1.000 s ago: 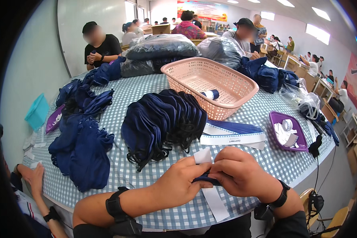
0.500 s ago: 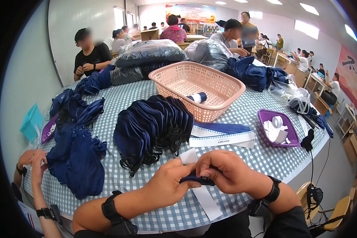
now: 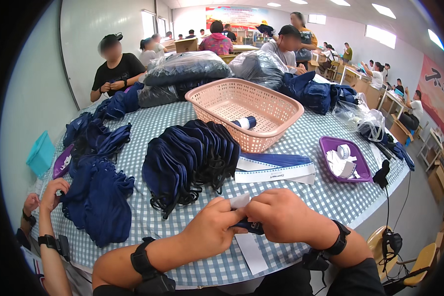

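The surface (image 3: 325, 190) has blue-white checks; navy bags (image 3: 190, 160) at 12 o'clock, pink basket (image 3: 276, 106), purple tray (image 3: 362, 170) at 2.

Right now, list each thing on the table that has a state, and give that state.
left hand: closed on a small navy roll
right hand: closed on the same roll
white paper strip: flat under the hands
pink basket: upright, one banded navy roll inside
purple tray: holds white tape rolls
navy stack: fanned, cords dangling
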{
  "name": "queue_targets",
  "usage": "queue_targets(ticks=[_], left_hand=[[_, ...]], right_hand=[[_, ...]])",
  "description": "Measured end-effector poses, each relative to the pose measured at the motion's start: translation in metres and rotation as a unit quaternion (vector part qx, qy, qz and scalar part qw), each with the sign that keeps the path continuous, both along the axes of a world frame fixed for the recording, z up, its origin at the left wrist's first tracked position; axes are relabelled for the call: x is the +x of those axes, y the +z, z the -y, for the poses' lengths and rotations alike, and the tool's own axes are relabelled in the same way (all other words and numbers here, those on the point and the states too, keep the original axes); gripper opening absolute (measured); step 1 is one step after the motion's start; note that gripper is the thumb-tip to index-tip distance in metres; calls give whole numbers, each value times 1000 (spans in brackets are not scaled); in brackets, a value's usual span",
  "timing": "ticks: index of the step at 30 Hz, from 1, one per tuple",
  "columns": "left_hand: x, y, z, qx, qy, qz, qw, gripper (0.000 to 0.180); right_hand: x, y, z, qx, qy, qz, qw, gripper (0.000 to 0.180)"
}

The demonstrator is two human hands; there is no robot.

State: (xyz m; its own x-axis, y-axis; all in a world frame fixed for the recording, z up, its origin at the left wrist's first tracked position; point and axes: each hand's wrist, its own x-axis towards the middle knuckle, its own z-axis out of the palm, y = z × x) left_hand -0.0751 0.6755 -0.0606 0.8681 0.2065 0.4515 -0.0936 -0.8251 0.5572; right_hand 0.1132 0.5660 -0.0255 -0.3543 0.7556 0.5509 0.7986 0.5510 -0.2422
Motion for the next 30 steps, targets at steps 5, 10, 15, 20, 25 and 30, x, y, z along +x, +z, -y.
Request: queue_targets(ticks=[5,10,15,20,25,30], left_hand=[[2,1,-4,32,3,26,999,40],[-1,4,-5,28,15,36,999,40],[0,5,-7,30,40,38,998,43],[1,8,-5,27,11,7,1000,37],[-1,9,-8,15,20,14,1000,37],[-4,5,-12,7,33,10,999,36]], right_hand=[[0,3,1,10,-28,61,998,27],[10,0,0,28,-64,48,996,20],[8,12,1,7,12,-148,989,19],[-6,-3,4,-161,129,-441,874,6],[-3,-1,-4,-122,104,-475,865,4],[9,14,-6,78,8,-195,978,17]])
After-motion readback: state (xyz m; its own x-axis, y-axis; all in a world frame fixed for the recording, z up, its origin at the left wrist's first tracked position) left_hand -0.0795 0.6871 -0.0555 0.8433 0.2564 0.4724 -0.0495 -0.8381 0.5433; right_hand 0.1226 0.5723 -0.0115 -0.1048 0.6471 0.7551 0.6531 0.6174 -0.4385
